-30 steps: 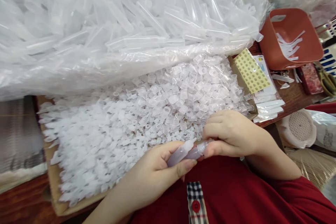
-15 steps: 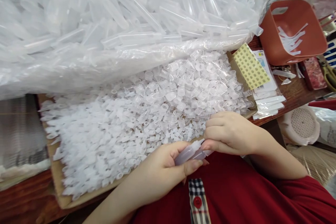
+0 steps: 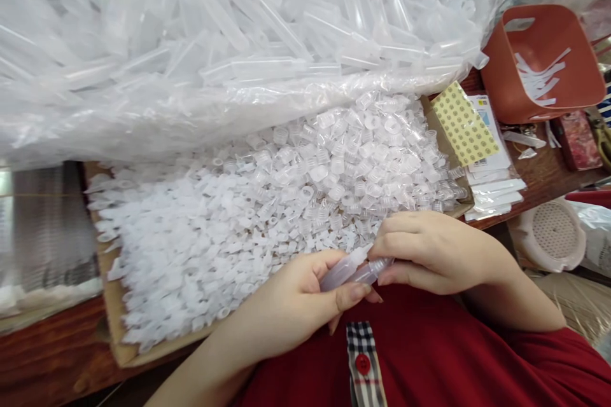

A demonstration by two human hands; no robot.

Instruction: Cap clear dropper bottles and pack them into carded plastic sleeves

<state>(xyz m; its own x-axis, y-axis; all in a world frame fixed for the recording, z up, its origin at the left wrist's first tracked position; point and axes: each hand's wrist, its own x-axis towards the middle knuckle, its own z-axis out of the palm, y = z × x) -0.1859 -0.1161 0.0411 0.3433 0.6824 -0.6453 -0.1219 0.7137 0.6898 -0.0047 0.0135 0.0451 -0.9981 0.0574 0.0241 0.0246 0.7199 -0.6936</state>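
My left hand (image 3: 312,297) is closed around two translucent plastic squeeze bottles (image 3: 340,272) lying side by side. One of them has a pointed nozzle fitted, its tip aimed at my right hand. My right hand (image 3: 424,251) pinches the end of the other bottle, where a clear ridged nozzle cap (image 3: 382,262) shows between the fingers; part of it is hidden. Just beyond both hands, a shallow cardboard tray (image 3: 111,318) holds small white plastic tips (image 3: 191,248) on its left and clear ridged nozzle caps (image 3: 344,162) on its right.
Behind the tray lies a large clear bag (image 3: 238,95) full of translucent bottles. At the right stand an orange bin (image 3: 568,89) with paper strips, a yellow sticker sheet (image 3: 463,124) and white packets (image 3: 496,197). A round perforated white object (image 3: 548,235) sits below the table edge.
My right fingers have shifted from beside the first bottle's nozzle tip down onto the second bottle's end, where the ridged cap now shows. The camera view has shifted slightly.
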